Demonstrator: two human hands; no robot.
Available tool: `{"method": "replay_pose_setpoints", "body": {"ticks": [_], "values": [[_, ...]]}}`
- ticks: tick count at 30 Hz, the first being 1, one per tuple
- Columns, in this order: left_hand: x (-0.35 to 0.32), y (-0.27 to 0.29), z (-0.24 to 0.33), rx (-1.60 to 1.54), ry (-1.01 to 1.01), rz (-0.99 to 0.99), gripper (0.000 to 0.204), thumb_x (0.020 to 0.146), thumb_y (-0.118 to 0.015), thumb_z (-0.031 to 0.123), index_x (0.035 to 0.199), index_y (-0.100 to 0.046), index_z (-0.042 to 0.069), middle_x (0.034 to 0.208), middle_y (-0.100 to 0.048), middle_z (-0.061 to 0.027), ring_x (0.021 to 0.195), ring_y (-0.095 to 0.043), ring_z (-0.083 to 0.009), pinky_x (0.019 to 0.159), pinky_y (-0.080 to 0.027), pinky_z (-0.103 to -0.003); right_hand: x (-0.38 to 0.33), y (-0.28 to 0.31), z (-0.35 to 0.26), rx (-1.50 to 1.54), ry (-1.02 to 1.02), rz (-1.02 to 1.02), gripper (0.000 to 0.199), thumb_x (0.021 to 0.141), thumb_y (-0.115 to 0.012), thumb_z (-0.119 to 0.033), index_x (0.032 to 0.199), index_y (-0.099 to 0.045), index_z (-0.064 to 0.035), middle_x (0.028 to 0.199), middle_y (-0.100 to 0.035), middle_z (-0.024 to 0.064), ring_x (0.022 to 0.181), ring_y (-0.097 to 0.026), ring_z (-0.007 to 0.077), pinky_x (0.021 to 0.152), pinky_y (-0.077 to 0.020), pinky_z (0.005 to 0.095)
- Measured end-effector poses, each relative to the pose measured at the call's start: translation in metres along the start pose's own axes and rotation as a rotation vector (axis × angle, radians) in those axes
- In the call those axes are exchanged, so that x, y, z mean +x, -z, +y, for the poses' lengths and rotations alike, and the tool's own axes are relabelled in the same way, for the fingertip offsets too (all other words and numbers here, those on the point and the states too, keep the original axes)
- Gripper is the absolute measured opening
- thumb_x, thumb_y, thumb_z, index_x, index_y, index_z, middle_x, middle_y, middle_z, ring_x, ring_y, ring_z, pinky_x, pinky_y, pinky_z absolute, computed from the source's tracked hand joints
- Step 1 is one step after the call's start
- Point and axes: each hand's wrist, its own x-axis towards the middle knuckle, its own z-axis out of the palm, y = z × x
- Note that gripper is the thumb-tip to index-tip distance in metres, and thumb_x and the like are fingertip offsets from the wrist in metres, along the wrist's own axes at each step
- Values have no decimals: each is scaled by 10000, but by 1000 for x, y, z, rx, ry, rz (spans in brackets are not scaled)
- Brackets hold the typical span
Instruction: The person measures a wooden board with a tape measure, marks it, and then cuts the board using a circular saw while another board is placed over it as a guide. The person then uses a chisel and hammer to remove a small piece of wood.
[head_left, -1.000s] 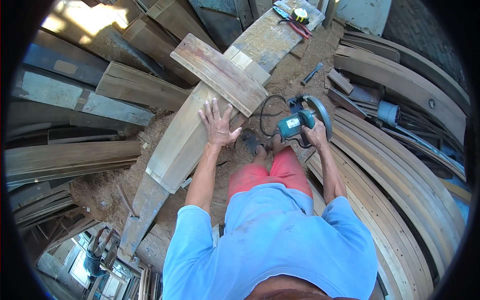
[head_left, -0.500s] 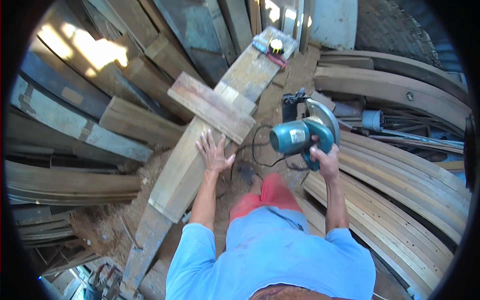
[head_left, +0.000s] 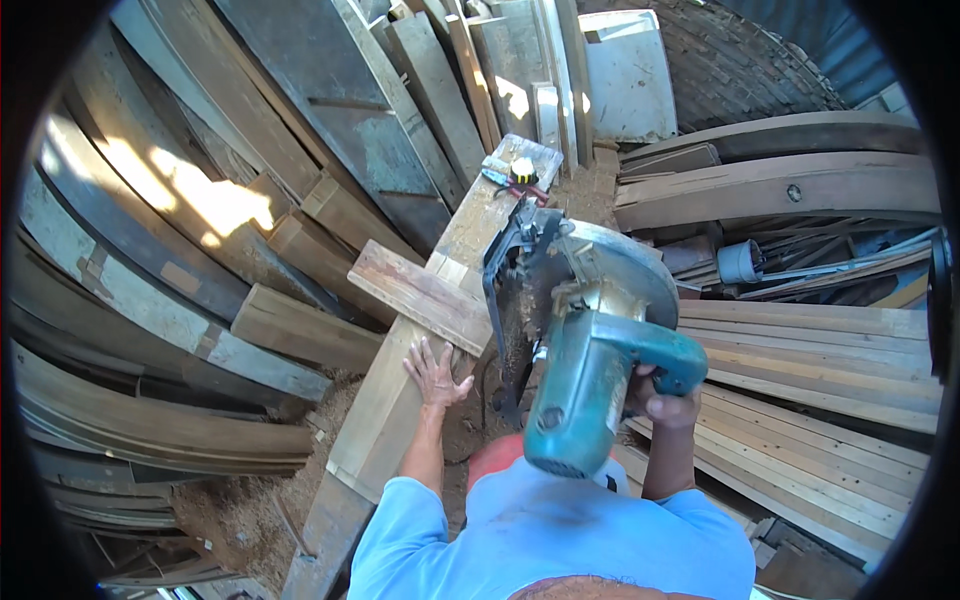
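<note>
A teal circular saw (head_left: 580,385) is held up close to me, over my lap and to the right of the boards. My right hand (head_left: 668,405) is closed around its rear handle, with some fingers hidden behind it. The saw's dark base plate (head_left: 510,300) faces left, clear of the wood. My left hand (head_left: 437,374) lies flat with fingers spread on a thick wooden board (head_left: 385,410). Just beyond its fingertips, a shorter plank (head_left: 425,297) rests crosswise over that board. The long board underneath (head_left: 470,232) runs away from me.
A yellow-and-black tape measure (head_left: 523,172) and a red-handled tool sit at the long board's far end. Timber leans at the left and back. Stacked planks (head_left: 800,440) fill the right, near a grey-blue pipe end (head_left: 738,262). Sawdust (head_left: 240,520) covers the ground at lower left.
My right hand has lifted the saw higher and closer, turning its base plate toward the left. My left hand stays flat on the board. The view has shifted, so the boards sit lower.
</note>
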Motion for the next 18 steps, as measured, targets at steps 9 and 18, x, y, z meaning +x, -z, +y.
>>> {"method": "replay_pose_setpoints", "body": {"ticks": [9, 18], "values": [[2, 6, 10, -39, 32, -37, 1020, 619, -890, 491, 1524, -495, 238, 1688, -146, -271, 1563, -36, -513, 1212, -10, -729, 32, 66, 54, -1167, -550, 294, 305, 792, -727, -49, 1085, -678, 19, 824, -663, 61, 788, -631, 163, 759, -524, 346], [-2, 10, 9, -60, 66, -72, 1043, 575, -918, 464, 1503, -499, 239, 1706, -126, -241, 1577, -24, -490, 1227, 2, -699, 31, 109, 79, -1091, -778, 201, 365, 833, -724, -85, 1177, -677, 28, 975, -717, 105, 901, -661, 202, 860, -527, 374]]}}
